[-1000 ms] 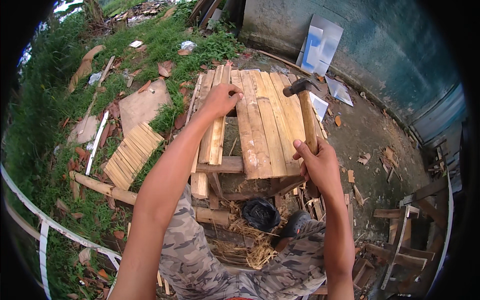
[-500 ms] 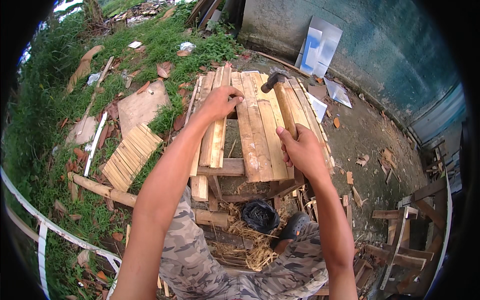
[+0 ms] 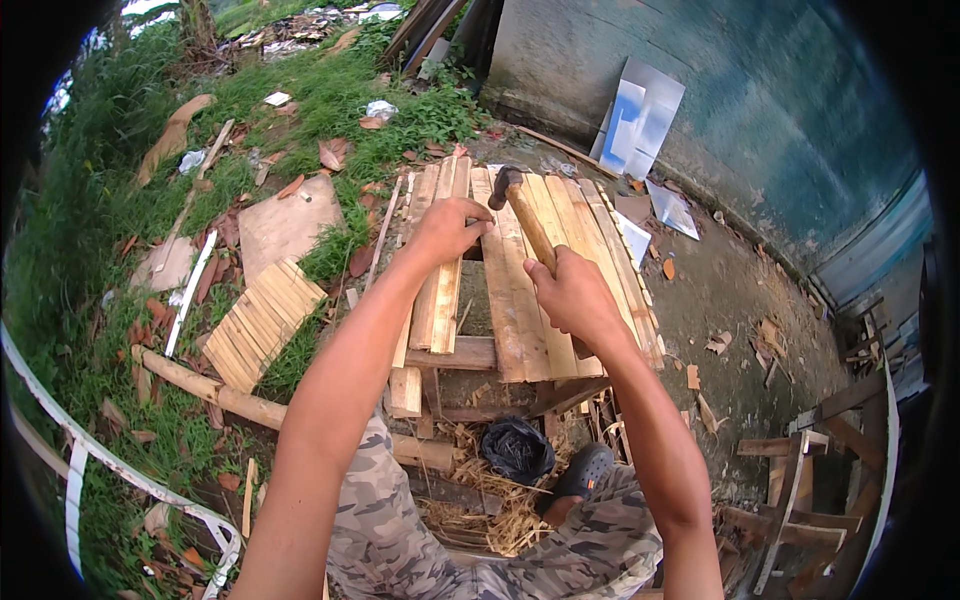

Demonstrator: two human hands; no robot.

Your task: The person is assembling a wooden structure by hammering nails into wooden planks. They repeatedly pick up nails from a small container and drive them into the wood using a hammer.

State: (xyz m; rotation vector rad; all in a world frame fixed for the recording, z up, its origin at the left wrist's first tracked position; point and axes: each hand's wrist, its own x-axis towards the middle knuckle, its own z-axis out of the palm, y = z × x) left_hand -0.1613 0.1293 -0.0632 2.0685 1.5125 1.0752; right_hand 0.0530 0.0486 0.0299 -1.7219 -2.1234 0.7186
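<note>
My right hand (image 3: 574,292) grips a hammer (image 3: 532,230) by its wooden handle. The dark hammer head is close to my left fingertips, over the wooden slats (image 3: 510,320) on a low bench. My left hand (image 3: 450,232) is closed in a pinch at the left edge of those slats, and whatever it holds is too small to make out. Under that hand lie loose narrow slats (image 3: 440,310), set apart from the joined ones by a gap. A wooden crosspiece (image 3: 465,354) shows below the gap.
Between my legs sits a black plastic bag (image 3: 517,450) with small dark things in it, among wood shavings. A joined slat panel (image 3: 262,322) and a flat board (image 3: 288,222) lie on the grass at left. Wooden frames (image 3: 795,500) stand at lower right; a painted wall (image 3: 740,110) rises behind.
The hammer has come left and its head now sits close to my left fingertips. My left hand stays pinched at the slat edge. The view has shifted slightly.
</note>
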